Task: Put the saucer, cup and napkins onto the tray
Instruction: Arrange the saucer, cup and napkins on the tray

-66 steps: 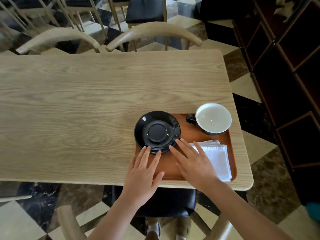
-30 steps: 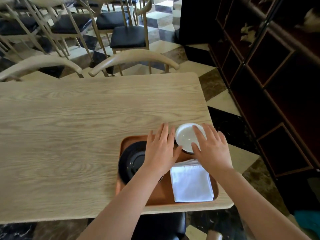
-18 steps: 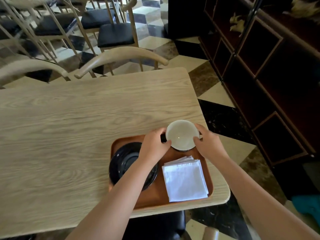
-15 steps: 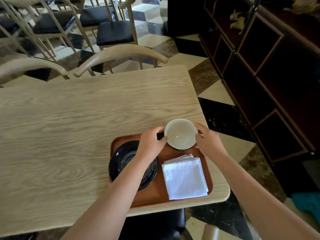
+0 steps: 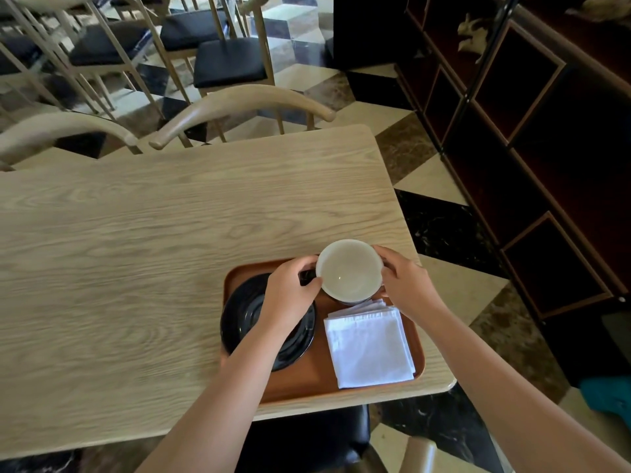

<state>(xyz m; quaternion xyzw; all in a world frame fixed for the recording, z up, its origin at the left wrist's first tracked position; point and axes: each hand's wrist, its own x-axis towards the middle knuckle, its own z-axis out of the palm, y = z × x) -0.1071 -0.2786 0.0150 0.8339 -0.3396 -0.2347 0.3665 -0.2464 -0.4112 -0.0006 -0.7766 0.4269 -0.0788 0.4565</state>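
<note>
An orange-brown tray (image 5: pixel 307 380) lies at the near right corner of the wooden table. On its left part sits a black saucer (image 5: pixel 239 319), partly hidden by my left forearm. A stack of white napkins (image 5: pixel 368 349) lies on the tray's right part. At the tray's far side is the cup (image 5: pixel 348 269), dark outside and white inside. My left hand (image 5: pixel 290 295) grips its dark handle side and my right hand (image 5: pixel 406 285) holds its right wall. Whether the cup rests on the tray or is lifted off it, I cannot tell.
The light wooden table (image 5: pixel 136 250) stretches left and away from the tray. Two curved wooden chair backs (image 5: pixel 239 104) stand at its far edge, with more black-cushioned chairs (image 5: pixel 228 59) behind. Dark cabinets (image 5: pixel 529 148) line the right side across a checkered floor.
Both hands left the saucer, reached to the cup and closed on its two sides. The cup now looks slightly larger and nearer than half a second ago.
</note>
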